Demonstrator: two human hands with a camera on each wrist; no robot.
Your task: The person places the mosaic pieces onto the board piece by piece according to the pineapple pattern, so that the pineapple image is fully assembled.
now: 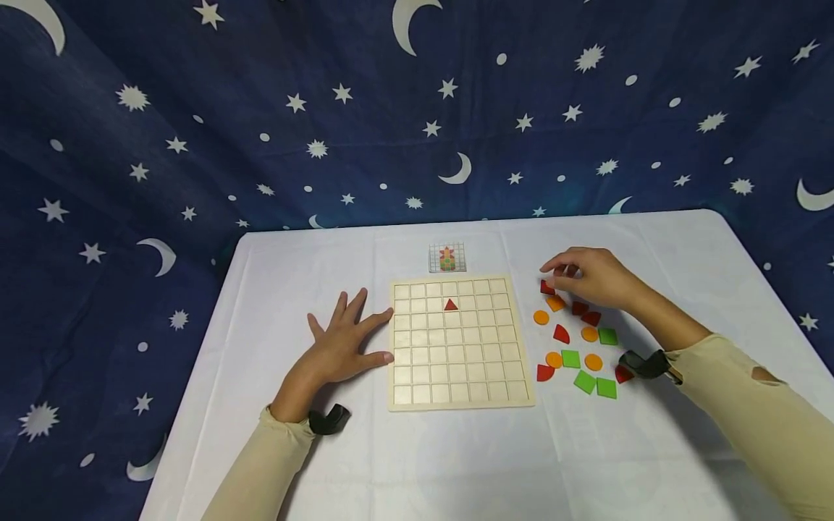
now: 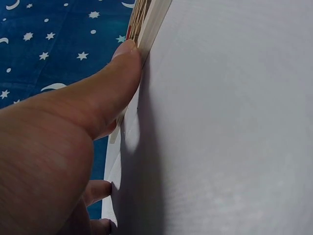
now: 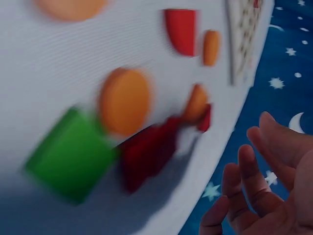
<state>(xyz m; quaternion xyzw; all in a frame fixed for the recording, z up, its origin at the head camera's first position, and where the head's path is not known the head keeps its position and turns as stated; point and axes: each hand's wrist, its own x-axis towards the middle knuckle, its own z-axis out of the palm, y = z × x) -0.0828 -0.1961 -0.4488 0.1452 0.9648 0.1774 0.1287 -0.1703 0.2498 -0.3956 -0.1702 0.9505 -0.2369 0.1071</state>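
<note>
The grid board (image 1: 421, 374) is pale beige, the triangle (image 1: 451, 305) red. Discs (image 1: 594, 362) are orange, squares (image 1: 570, 359) green, quarter-circles (image 1: 562, 334) red. The navy backdrop (image 1: 365, 72) bears a white moon-and-star print; the tablecloth (image 1: 456, 463) is white.

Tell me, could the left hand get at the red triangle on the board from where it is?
Probably yes: the left hand touches the left edge of the board, and nothing appears to stand between it and the red triangle.

The pale gridded board (image 1: 455, 354), bearing a red triangle (image 1: 451, 305), lies flat beside red, orange and green pieces (image 1: 570, 359).
</note>
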